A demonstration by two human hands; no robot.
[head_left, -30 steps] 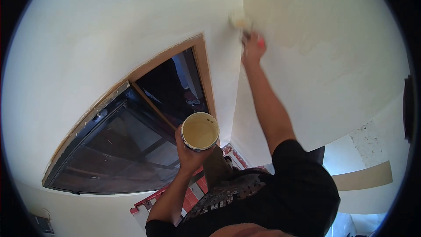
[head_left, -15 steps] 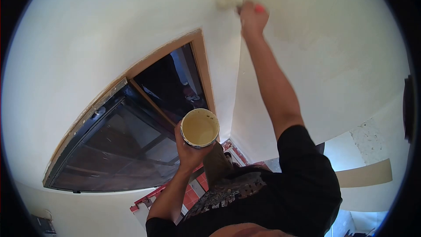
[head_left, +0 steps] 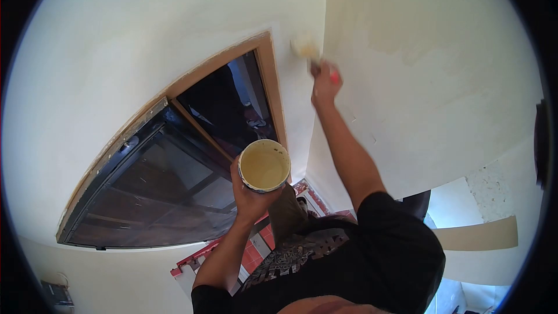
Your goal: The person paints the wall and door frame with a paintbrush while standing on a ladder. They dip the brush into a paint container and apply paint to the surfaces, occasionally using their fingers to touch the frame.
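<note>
My right hand [head_left: 327, 84] is closed around the handle of a paintbrush [head_left: 306, 48], a bit of red showing at the grip. Its pale, wide bristles are blurred and lie at the wall [head_left: 174, 11] just left of the room corner, above and right of the window frame. Lower down, my left hand [head_left: 254, 200] grips a round paint bucket [head_left: 264, 166] from below and the side. Cream-coloured liquid lies inside it, and dark specks mark its inner rim.
A brown wooden frame [head_left: 264, 52] surrounds a dark window with a glazed panel [head_left: 157, 192] swung out on the left. Another pale wall [head_left: 418, 81] meets the corner on the right. Red tiles [head_left: 254, 260] show below, near my legs.
My right hand has moved the paintbrush down along the wall beside the corner. The bucket in my left hand stays almost where it was.
</note>
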